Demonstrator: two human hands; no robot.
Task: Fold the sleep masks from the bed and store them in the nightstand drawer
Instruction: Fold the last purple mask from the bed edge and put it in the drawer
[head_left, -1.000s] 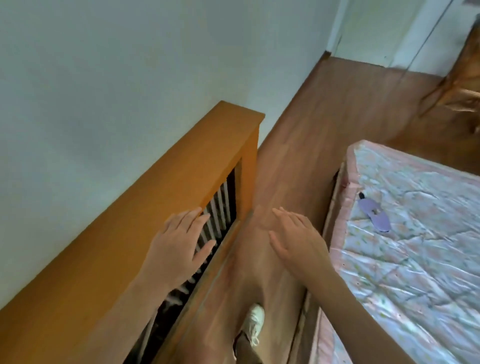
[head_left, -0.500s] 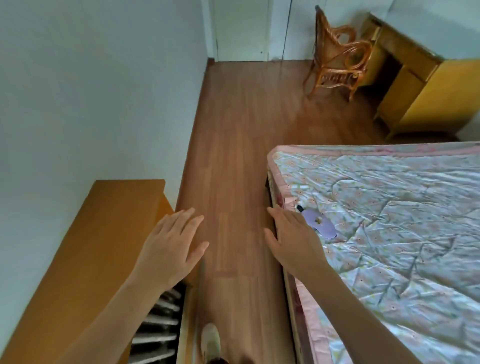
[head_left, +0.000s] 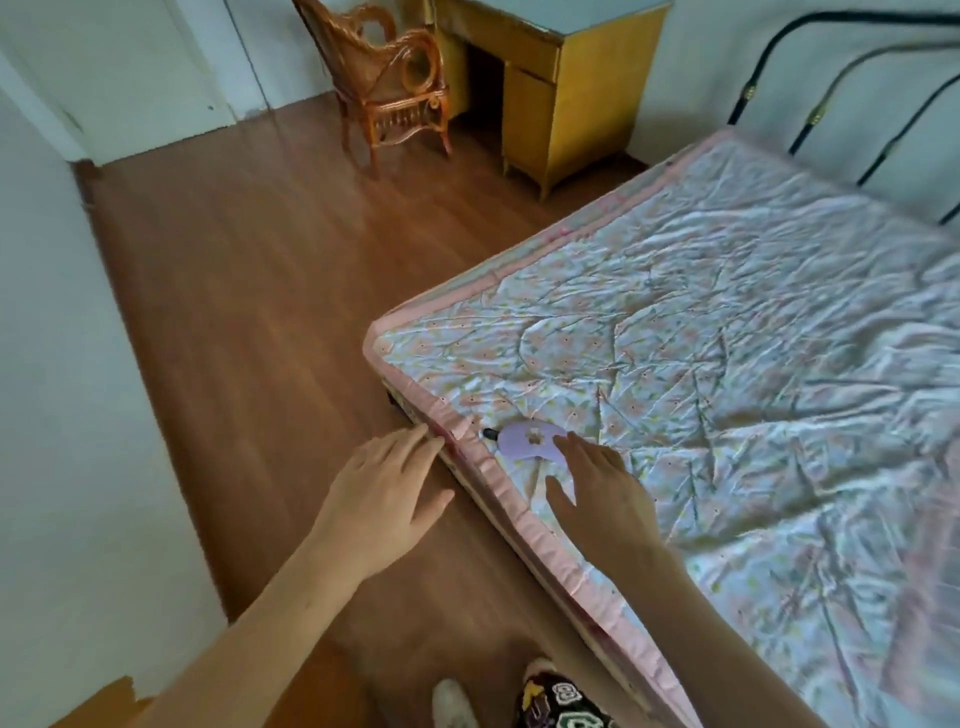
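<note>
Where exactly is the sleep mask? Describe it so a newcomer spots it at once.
Start at the bed with the pale floral quilt and go to its near corner by the wooden floor. The sleep mask lies flat there, just ahead of the right hand. It is the only plain lilac thing on the patterned quilt.

The view now faces the bed (head_left: 727, 364). The right hand (head_left: 597, 493), open, now overlaps the mask (head_left: 524, 441) near the bed's edge; the left hand (head_left: 384, 499) is beside that edge.

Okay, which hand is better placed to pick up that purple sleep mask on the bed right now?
Probably the right hand: it hovers open over the bed, its fingers overlapping the purple sleep mask. The left hand is over the floor, outside the bed's edge.
</note>
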